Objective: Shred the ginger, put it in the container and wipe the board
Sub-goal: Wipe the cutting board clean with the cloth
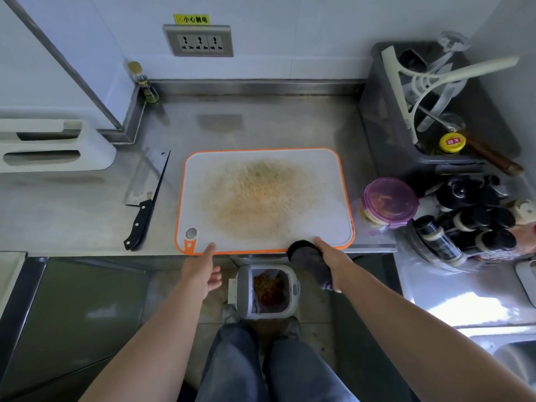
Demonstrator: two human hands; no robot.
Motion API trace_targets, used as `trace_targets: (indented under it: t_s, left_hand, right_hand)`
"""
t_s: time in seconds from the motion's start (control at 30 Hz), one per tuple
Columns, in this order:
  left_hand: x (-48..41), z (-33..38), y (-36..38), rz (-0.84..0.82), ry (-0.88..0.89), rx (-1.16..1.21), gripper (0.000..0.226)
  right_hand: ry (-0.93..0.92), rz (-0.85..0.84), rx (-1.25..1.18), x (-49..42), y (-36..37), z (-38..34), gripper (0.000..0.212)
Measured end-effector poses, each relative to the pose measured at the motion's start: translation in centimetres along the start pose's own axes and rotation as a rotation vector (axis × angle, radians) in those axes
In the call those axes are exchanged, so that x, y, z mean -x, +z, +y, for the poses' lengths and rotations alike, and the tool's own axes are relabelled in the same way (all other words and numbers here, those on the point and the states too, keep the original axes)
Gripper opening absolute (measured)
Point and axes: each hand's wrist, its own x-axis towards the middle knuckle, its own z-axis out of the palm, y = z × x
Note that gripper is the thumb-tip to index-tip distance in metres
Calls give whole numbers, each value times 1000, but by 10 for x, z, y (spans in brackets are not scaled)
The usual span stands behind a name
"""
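Board (324, 175) lies flat on the steel counter (261, 126), white with an orange rim. Wide yellow-brown stain across its middle, no pieces visible on it.

Container (390, 200): round tub, purple tinted lid clipped on, standing just beside the board's right edge. Ginger (383, 203) shows through the lid as orange-brown shreds, so it's in the tub.

Your right hand (333, 262) sits at the board's near right corner, thumb tip on the board edge, fingers wrapped round a dark grey cloth (311, 264). The cloth hangs off the counter front, not on the board surface.

Your left hand (203, 274) is at the near edge beside the orange hanging tab. Thumb touches the board, fingers loose below the counter lip, holding nothing.

Other containers:
- Floor bin (243, 291) between your arms, lid up, orange-brown scraps (269, 291) inside.
- Grey crate (385, 123) back right: white squeegee (394, 91), utensils, yellow-capped bottle (452, 143).
- Cluster of dark bottles (464, 224) right of the tub.
- Small gold-capped bottle (146, 85) in the back left corner; contents unclear.

Cleaver (145, 181) lies left of the board, apart from it.
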Motion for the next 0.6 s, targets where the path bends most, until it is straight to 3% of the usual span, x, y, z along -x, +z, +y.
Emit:
trace_targets:
  t_s: [0.23,0.4,0.6]
  left_hand:
    - [-10,5,6,-36,-44,145,26]
    - [-17,3,5,-46,-92,152,24]
    - [-3,2,3,-3,93,334,22]
  right_hand:
    - [-129,135,18,-10,7,12,49]
    - [-142,112,-15,3,6,20,41]
    - [-289,78,-228,33,7,17,30]
